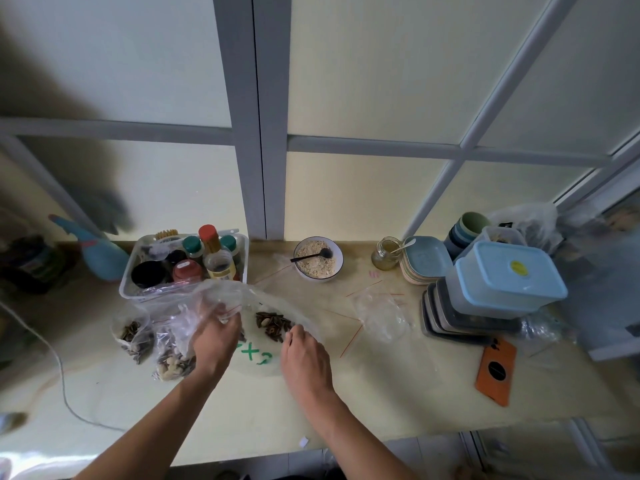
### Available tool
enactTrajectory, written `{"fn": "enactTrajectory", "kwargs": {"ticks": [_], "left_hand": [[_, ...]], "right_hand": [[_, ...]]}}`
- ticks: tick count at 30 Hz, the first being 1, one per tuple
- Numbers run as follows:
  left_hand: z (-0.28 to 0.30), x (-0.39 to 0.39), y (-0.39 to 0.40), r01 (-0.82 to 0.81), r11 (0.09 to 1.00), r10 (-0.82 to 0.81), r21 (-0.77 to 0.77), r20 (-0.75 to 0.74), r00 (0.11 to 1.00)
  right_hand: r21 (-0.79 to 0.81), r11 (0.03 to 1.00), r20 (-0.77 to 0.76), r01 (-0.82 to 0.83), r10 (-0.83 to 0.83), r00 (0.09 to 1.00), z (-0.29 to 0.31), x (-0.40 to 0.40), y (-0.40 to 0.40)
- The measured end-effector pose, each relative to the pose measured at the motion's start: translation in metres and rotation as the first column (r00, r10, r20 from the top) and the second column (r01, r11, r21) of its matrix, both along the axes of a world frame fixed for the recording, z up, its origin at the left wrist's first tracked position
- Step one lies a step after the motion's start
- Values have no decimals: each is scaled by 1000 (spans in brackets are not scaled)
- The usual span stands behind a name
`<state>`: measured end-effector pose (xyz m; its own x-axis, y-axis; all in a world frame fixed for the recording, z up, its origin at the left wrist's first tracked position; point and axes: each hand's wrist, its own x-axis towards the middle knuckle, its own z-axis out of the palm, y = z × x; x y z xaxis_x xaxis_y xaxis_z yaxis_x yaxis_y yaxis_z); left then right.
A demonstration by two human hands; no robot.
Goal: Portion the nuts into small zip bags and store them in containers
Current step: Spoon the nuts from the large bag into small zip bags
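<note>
A large clear plastic bag [263, 299] with green writing lies on the counter and holds a pile of dark mixed nuts [273, 323]. My left hand [216, 336] grips a small zip bag with a red seal line at the big bag's mouth. My right hand [303, 351] reaches into the big bag with its fingers curled at the nuts. Two filled small zip bags [133, 337] [171, 362] lie to the left. Empty zip bags [381, 315] lie to the right. A stack of containers topped by a blue-lidded box [505, 275] stands at the right.
A clear bin of spice jars [187, 261] stands behind the bags. A bowl of oats with a black spoon [318, 259], a glass jar [386, 254], stacked plates [427, 259] and cups [465, 228] line the back. An orange card [495, 368] lies at the right front. A white cable [59, 368] crosses the left.
</note>
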<state>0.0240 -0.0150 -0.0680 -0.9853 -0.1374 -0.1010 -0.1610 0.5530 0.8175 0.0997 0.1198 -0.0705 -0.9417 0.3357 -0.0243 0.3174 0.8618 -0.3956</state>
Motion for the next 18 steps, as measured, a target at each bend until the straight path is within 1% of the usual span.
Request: {"fn": "enactTrajectory", "kwargs": {"ticks": [2, 3, 4, 5, 6, 7, 9, 10, 12, 14, 15, 17, 18], "left_hand": [[1, -8, -3, -2, 999, -6, -52, -137, 991], [3, -11, -4, 2, 998, -13, -58, -182, 983], [7, -13, -2, 5, 997, -20, -71, -213, 977], [9, -13, 0, 9, 998, -25, -70, -244, 969], [14, -12, 4, 22, 998, -39, -66, -270, 962], [18, -12, 7, 40, 997, -57, -62, -304, 951], [26, -9, 15, 101, 992, -123, -76, -383, 916], [30, -6, 21, 146, 985, -171, -91, -410, 896], [37, 1, 31, 257, 960, -279, -111, -436, 856], [47, 12, 42, 339, 929, -368, -147, -464, 806], [51, 18, 49, 378, 909, -414, -175, -480, 773], [52, 28, 62, 432, 870, -491, -239, -507, 708], [53, 34, 68, 464, 846, -531, -264, -493, 689]], "right_hand": [[0, 1000, 14, -8, 8, 1000, -4, 1, 1], [-10, 1000, -29, -2, 2, 1000, -7, 1, 2], [-21, 1000, -36, -3, 3, 999, -6, 0, 2], [-70, 998, -21, 8, -10, 1000, -6, 0, 3], [-57, 998, -44, 5, -7, 999, -10, 0, 5], [-82, 996, -30, 23, -26, 999, -7, -1, 9], [-98, 994, 4, 39, -39, 999, -2, 0, 11], [-87, 995, -18, 40, -42, 999, -7, -1, 12], [-65, 997, -29, 37, -39, 999, -6, 1, 13], [-86, 995, -8, 48, -49, 999, -12, 5, 16], [-129, 990, -13, 51, -53, 999, -15, 9, 15], [-184, 977, -86, 111, -129, 988, -20, 11, 16], [-253, 958, -66, 132, -153, 986, -23, 12, 19]]}}
